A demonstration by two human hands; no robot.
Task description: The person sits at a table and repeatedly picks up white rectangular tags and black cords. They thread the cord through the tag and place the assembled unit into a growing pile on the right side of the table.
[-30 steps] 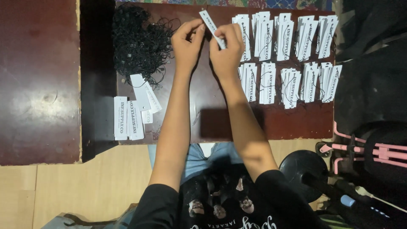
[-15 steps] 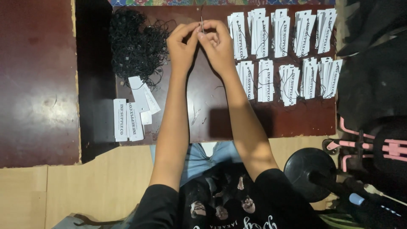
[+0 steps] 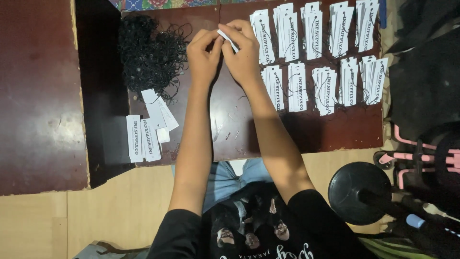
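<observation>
Count of items on the surface (image 3: 335,134)

Ten stacks of strung white tags (image 3: 318,52) in two rows at far right corner; one heap of black cord (image 3: 151,52) at far left; one loose tag pile (image 3: 148,129) at near left edge.

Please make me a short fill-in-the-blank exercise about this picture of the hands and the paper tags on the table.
1. Both hands, the left hand and the right hand, hold one small white ____ between the fingertips.
2. The heap of strings by the left hand is ____ in colour.
3. The finished tags lie in ____ rows.
4. The table is dark ____.

Missing words: tag; black; two; brown
</observation>
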